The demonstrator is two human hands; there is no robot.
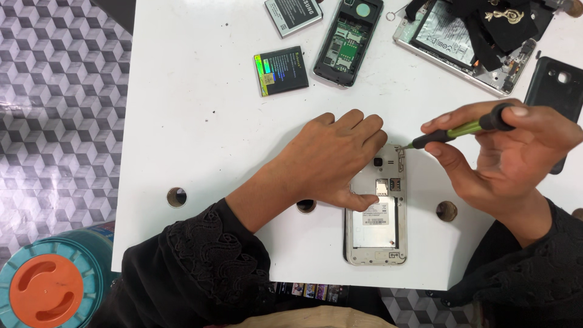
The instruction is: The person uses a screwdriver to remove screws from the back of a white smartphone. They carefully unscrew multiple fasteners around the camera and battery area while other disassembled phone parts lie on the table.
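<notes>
A white worktop [200, 140] is standing over a grey floor patterned with cubes, and three round holes are showing along its near edge. Close to that near edge, toward the right corner, an opened white phone [376, 228] is lying face down with its back cover off and its battery bay bare. The left hand [331, 161] is pressing flat on the phone's upper left part, fingers together and gripping nothing, seemingly to keep the body from sliding. The right hand [510, 155] is pinching a green-handled screwdriver [461, 129] in a closed grip, thumb capping the black end so it can turn under light pressure; the tip is touching the phone's top right corner, by the camera. Along the far edge two loose batteries are lying side by side, one [293, 15] at the edge and one with a green strip [281, 70] nearer. Beside them a second opened phone, black [348, 41], is lying, and toward the far right corner a third opened device [461, 42] is resting under black cloth. A dark back cover [555, 91] is sitting at the right edge. An orange-and-teal lid [48, 288] is showing below the near left corner.
</notes>
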